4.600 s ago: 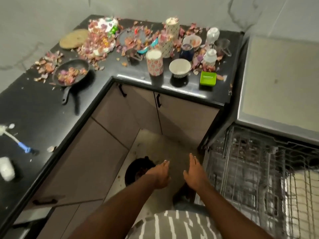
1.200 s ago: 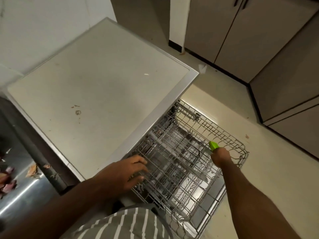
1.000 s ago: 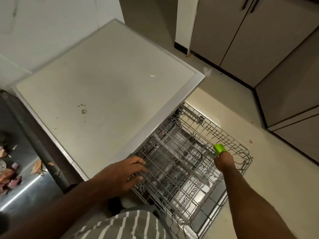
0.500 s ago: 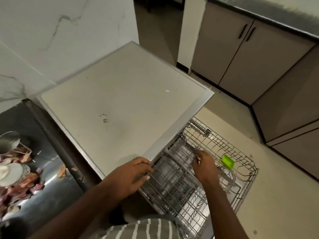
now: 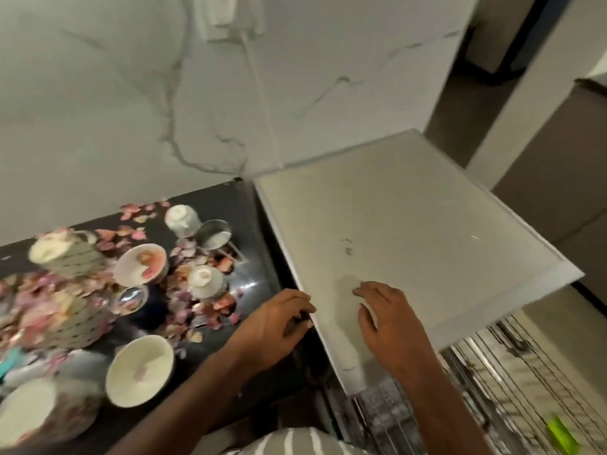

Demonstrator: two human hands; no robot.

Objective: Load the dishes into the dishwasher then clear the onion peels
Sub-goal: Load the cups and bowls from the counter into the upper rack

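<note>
Dishwasher rack now holds the green item, released by both hands, now empty with relaxed fingers.

Bare forearms, no sleeves showing; a grey shirt with white stripes (only its front visible).

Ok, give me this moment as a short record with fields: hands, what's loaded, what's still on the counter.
left hand: empty, fingers loosely bent, at the counter's right edge
right hand: empty, fingers spread over the dishwasher top
loaded: green item in the pulled-out rack
counter: white bowl, patterned cups, metal cup
onion peels: scattered among the dishes
</note>
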